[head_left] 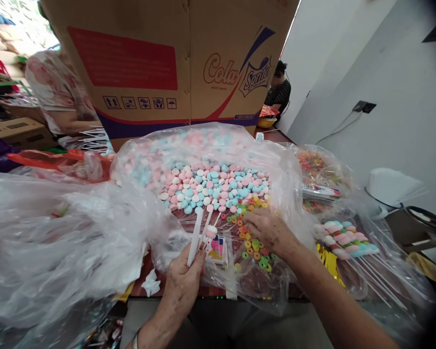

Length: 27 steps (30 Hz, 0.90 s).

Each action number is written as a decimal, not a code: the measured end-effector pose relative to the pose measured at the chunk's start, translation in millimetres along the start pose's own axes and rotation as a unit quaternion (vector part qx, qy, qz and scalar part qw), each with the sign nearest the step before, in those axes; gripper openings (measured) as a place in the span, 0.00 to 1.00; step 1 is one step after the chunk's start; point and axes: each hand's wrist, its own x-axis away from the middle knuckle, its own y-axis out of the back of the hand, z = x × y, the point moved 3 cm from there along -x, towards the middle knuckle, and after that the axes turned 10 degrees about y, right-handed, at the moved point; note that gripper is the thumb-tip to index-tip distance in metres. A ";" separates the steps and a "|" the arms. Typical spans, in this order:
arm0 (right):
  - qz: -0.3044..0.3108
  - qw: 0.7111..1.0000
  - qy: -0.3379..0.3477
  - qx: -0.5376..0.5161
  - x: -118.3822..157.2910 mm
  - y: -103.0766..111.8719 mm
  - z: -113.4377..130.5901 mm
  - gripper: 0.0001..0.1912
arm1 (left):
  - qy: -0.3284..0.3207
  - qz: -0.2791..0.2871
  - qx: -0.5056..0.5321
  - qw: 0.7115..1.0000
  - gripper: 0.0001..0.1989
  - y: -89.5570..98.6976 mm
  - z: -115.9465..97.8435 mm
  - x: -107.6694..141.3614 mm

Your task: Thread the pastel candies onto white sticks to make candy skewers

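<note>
My left hand (pixel 184 274) is closed around several white sticks (pixel 195 237); a pink and white marshmallow (pixel 210 231) sits on one of them. My right hand (pixel 269 230) reaches down to the ring candies (pixel 254 245), which are green, yellow and orange. Its fingers are bent together at the candies, and whatever is between them is too small to make out. Beyond both hands lies a heap of pink, blue and white marshmallows (pixel 210 186) in a clear plastic bag. Small printed cards (pixel 216 249) lie between the hands.
A large cardboard box (pixel 145 63) stands behind the heap. Clear plastic sheeting (pixel 58 242) covers the left side. Finished marshmallow skewers (pixel 349 237) and gold ties (pixel 330 264) lie at the right. Two people sit beyond the box, one on each side.
</note>
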 end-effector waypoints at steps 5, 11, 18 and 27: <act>0.065 0.990 0.020 0.123 -2.1 -12.8 14.0 0.08 | -0.009 0.007 -0.017 1.000 0.11 -0.1 -3.5 0.3; 0.120 0.979 0.028 0.161 -16.2 -13.9 19.3 0.08 | -0.010 0.008 -0.022 1.000 0.12 -0.1 -7.4 2.4; 0.096 0.983 0.075 0.135 -12.7 -18.3 21.5 0.09 | -0.015 0.011 -0.019 1.000 0.12 0.5 -10.3 2.6; 0.085 0.990 0.034 0.111 -8.5 -16.3 20.0 0.11 | -0.003 0.017 -0.013 1.000 0.12 -0.2 -7.9 3.2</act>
